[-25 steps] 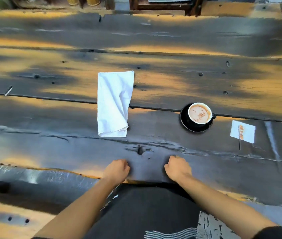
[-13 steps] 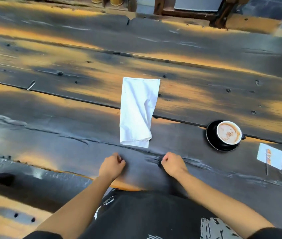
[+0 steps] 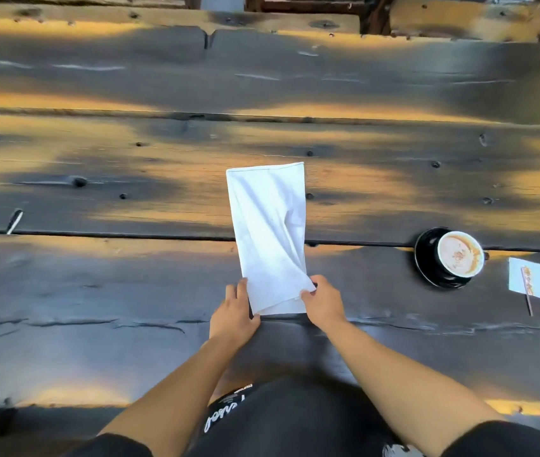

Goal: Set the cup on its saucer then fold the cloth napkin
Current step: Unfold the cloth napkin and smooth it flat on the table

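Both arms reach forward, hands close together. Right hand (image 3: 323, 303): fingers curled, pinching the white napkin (image 3: 268, 232) at its near right corner. Left hand (image 3: 234, 311): fingers straight, together, along the near left edge; grip unclear. Napkin lies lengthwise on the dark plank table (image 3: 97, 291). Cup (image 3: 460, 253) sits on its black saucer (image 3: 425, 258), well right, with a paper slip (image 3: 530, 282) beyond.

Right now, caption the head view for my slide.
Right hand pinches and left hand touches the napkin; cup sits on saucer.
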The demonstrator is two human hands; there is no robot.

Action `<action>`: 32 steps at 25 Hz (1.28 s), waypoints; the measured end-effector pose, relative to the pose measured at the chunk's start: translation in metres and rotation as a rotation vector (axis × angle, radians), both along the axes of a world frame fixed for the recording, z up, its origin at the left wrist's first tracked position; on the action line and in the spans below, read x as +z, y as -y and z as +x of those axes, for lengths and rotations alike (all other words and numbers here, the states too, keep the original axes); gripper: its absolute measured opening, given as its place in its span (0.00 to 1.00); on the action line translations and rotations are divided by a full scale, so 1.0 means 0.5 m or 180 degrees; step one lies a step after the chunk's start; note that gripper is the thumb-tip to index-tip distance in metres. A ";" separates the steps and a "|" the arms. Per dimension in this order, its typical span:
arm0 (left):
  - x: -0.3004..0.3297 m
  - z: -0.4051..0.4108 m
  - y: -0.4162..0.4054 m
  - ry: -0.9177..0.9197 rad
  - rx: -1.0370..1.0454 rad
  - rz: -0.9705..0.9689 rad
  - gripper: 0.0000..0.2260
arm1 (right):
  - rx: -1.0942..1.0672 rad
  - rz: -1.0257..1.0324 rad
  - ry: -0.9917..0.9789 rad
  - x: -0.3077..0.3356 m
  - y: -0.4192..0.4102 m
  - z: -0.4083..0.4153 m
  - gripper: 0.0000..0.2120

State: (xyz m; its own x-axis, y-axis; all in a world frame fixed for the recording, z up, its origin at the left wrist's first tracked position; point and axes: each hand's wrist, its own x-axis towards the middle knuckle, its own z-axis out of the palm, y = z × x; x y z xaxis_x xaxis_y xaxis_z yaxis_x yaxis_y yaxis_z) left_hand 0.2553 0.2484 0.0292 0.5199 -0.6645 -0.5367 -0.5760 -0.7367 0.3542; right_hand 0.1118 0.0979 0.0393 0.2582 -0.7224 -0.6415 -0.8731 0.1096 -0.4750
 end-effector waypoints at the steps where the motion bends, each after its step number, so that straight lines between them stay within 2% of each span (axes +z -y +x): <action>1: -0.004 0.002 0.002 -0.0018 0.0087 -0.0001 0.28 | -0.0021 -0.0034 0.0026 -0.002 0.003 0.003 0.10; 7: -0.011 -0.008 0.009 -0.0268 0.1352 -0.0554 0.12 | 0.0115 0.0032 0.0366 -0.005 0.017 0.012 0.05; 9: -0.003 -0.012 0.017 -0.0196 0.1633 -0.0728 0.08 | -0.0058 0.0038 0.0497 -0.004 0.026 0.015 0.03; 12: 0.019 -0.015 0.031 -0.0093 0.2084 -0.0997 0.06 | -0.0373 0.0001 0.0847 0.010 0.041 0.021 0.06; 15: 0.040 -0.015 0.037 0.0226 0.1870 -0.1097 0.04 | -0.0424 -0.0159 0.1229 0.036 0.051 0.020 0.08; 18: 0.059 -0.013 0.027 0.0470 0.1496 -0.1060 0.02 | -0.0632 -0.0297 0.1518 0.072 0.057 0.013 0.03; 21: 0.088 -0.001 0.021 0.0437 0.1889 -0.1224 0.07 | -0.0965 -0.0589 0.1749 0.112 0.068 0.005 0.09; 24: 0.123 0.021 0.022 0.0262 0.2482 -0.1540 0.02 | -0.1242 -0.0800 0.2055 0.158 0.087 -0.004 0.11; 26: 0.150 0.037 0.019 0.0145 0.2748 -0.1865 0.04 | -0.1384 -0.0847 0.2197 0.186 0.097 -0.017 0.11; 30: 0.189 0.087 0.005 0.0181 0.2550 -0.2246 0.08 | -0.1463 -0.1008 0.2294 0.221 0.111 -0.060 0.12; 32: 0.200 0.112 -0.002 0.0082 0.2506 -0.2343 0.07 | -0.1501 -0.1064 0.2177 0.227 0.117 -0.081 0.12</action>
State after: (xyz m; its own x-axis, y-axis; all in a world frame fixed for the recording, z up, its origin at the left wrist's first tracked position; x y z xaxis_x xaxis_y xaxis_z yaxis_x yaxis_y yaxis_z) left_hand 0.3113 0.2496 0.1293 0.9478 -0.2934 -0.1245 -0.0468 -0.5145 0.8562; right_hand 0.0712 0.0394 0.1526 0.1359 -0.9717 -0.1931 -0.2865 0.1480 -0.9466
